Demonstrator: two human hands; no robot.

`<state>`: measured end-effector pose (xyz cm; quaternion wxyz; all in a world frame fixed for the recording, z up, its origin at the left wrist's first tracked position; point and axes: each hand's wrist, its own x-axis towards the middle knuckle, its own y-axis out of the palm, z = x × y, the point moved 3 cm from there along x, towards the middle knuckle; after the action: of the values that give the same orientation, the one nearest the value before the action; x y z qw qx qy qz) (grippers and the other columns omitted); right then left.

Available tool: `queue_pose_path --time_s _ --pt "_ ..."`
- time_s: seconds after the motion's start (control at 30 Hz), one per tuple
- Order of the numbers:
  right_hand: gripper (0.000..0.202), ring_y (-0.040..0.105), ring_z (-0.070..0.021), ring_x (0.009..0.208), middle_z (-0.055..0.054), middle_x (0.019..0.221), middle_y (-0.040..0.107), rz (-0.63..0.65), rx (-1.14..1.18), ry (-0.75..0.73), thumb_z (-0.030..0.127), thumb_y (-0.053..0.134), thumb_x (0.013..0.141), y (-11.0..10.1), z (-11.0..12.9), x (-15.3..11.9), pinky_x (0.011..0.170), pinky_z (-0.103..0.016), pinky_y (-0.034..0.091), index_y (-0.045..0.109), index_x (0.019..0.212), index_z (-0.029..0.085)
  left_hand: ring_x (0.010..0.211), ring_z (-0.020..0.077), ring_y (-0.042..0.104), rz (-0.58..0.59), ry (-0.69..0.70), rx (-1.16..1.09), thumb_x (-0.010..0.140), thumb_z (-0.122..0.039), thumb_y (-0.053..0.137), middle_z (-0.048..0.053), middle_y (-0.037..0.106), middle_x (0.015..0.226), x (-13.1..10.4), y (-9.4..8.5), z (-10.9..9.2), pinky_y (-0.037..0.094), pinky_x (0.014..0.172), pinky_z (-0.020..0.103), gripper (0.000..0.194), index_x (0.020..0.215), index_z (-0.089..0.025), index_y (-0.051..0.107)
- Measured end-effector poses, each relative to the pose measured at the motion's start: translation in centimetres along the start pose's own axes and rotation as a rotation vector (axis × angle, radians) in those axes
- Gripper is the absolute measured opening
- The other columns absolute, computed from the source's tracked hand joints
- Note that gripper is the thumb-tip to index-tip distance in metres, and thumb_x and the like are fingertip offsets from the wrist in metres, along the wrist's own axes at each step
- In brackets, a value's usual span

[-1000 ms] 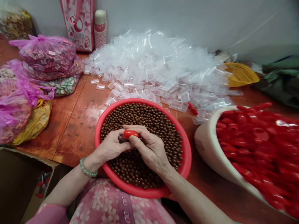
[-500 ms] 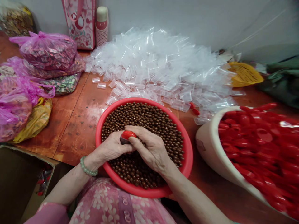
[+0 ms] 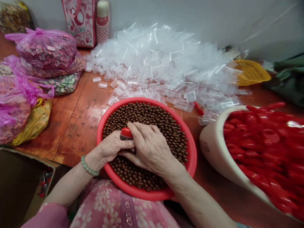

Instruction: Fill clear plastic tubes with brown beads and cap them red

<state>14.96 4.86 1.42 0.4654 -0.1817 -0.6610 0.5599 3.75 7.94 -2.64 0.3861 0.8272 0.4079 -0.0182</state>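
Note:
A small tube with a red cap (image 3: 126, 132) is held over the basin, its dark lower part mostly hidden by fingers. My left hand (image 3: 112, 146), with a green bead bracelet at the wrist, is wrapped round the tube from the left. From the right, my right hand (image 3: 149, 147) closes against the same tube, its fingers bent and partly out of sight. Under both hands, a red basin (image 3: 193, 158) holds a mass of small round brown balls (image 3: 144, 110) that look like chocolate.
Behind the basin lies a heap of clear plastic tubes (image 3: 161, 57). To the right a white bucket (image 3: 215, 152) brims with red caps (image 3: 268, 152). Pink bags of small packets (image 3: 47, 50) lie left, above a cardboard box (image 3: 23, 190). A yellow basket (image 3: 253, 72) sits at back right.
My right hand has turned and shifted, its thumb moving off the cap to lower down. The red cap now tilts more upright between the hands. The view has shifted slightly.

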Motion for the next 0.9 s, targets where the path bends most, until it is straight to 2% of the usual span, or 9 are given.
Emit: queue_pose_path --time_s 0.1,0.17,0.27,0.37,0.43,0.53,0.6,0.8,0.9 --pt "0.055 0.059 -0.0297 0.092 -0.019 0.103 0.064 -0.005 0.028 -0.005 0.045 0.061 0.082 0.0 -0.2 0.2 0.079 -0.043 0.044 0.049 0.119 0.006 0.057 0.0077 0.051 -0.004 -0.039 -0.029 0.051 -0.027 0.088 -0.001 0.058 0.06 -0.3 -0.1 0.0 0.04 0.06 0.021 0.032 0.063 -0.011 0.063" --pt "0.047 0.058 -0.0279 0.085 -0.014 0.093 0.064 -0.044 0.052 0.001 0.043 0.059 0.081 0.1 -0.3 0.3 0.076 -0.041 0.044 0.051 0.112 0.009 0.056 0.009 0.053 0.012 -0.066 -0.069 0.053 -0.028 0.084 0.0 0.059 0.058 -0.5 0.0 -0.2 0.043 0.059 0.022 0.029 0.062 -0.011 0.063" --pt "0.045 0.057 -0.0274 0.081 -0.012 0.088 0.063 -0.069 0.071 0.001 0.046 0.058 0.08 0.4 -0.5 0.2 0.073 -0.04 0.043 0.052 0.109 0.012 0.054 0.0129 0.057 0.012 -0.091 -0.151 0.063 -0.046 0.074 0.004 0.06 0.056 -0.5 0.3 -0.6 0.047 0.059 0.026 0.037 0.06 -0.012 0.061" --pt "0.046 0.055 -0.0267 0.081 -0.012 0.088 0.062 -0.048 0.079 -0.016 0.044 0.06 0.078 0.7 -0.4 0.2 0.072 -0.039 0.043 0.053 0.108 0.011 0.045 0.0131 0.053 0.022 -0.14 -0.165 0.077 -0.063 0.054 0.003 0.055 0.048 -0.1 0.7 -0.5 0.044 0.049 0.026 0.052 0.057 -0.015 0.055" --pt "0.042 0.054 -0.0262 0.079 -0.011 0.087 0.061 -0.044 0.087 -0.025 0.041 0.06 0.077 0.8 -0.2 0.3 0.071 -0.039 0.043 0.054 0.106 0.011 0.039 0.0117 0.048 -0.037 -0.141 -0.151 0.082 -0.06 0.048 0.001 0.05 0.043 0.2 0.7 -0.1 0.04 0.043 0.025 0.05 0.057 -0.017 0.051" --pt "0.037 0.053 -0.0265 0.079 -0.011 0.085 0.06 -0.054 0.111 -0.039 0.037 0.059 0.077 0.8 0.1 0.4 0.068 -0.038 0.042 0.054 0.105 0.012 0.036 0.0095 0.044 -0.269 -0.023 -0.114 0.081 -0.044 0.05 -0.003 0.049 0.045 0.4 0.1 0.3 0.037 0.039 0.023 0.034 0.06 -0.018 0.049" --pt "0.036 0.053 -0.026 0.078 -0.01 0.083 0.059 -0.063 0.119 -0.041 0.035 0.058 0.077 0.9 0.2 0.5 0.067 -0.038 0.043 0.054 0.105 0.013 0.037 0.0083 0.044 -0.372 0.045 -0.072 0.08 -0.039 0.049 -0.005 0.049 0.048 0.4 -0.2 0.4 0.036 0.038 0.021 0.027 0.062 -0.019 0.048" --pt "0.034 0.054 -0.025 0.074 -0.009 0.081 0.059 -0.083 0.138 -0.04 0.033 0.058 0.074 1.3 0.0 0.3 0.065 -0.037 0.047 0.054 0.102 0.012 0.039 0.0081 0.045 -0.402 0.077 -0.004 0.079 -0.036 0.047 -0.004 0.048 0.048 0.2 0.0 0.2 0.037 0.04 0.02 0.025 0.061 -0.018 0.049" --pt "0.043 0.057 -0.0263 0.08 -0.012 0.089 0.062 -0.059 0.164 -0.008 0.035 0.058 0.076 1.5 -0.1 0.2 0.069 -0.038 0.049 0.052 0.111 0.011 0.037 0.0093 0.044 -0.336 0.035 -0.067 0.081 -0.039 0.048 -0.004 0.048 0.047 0.4 0.3 0.2 0.037 0.039 0.022 0.027 0.062 -0.019 0.047"
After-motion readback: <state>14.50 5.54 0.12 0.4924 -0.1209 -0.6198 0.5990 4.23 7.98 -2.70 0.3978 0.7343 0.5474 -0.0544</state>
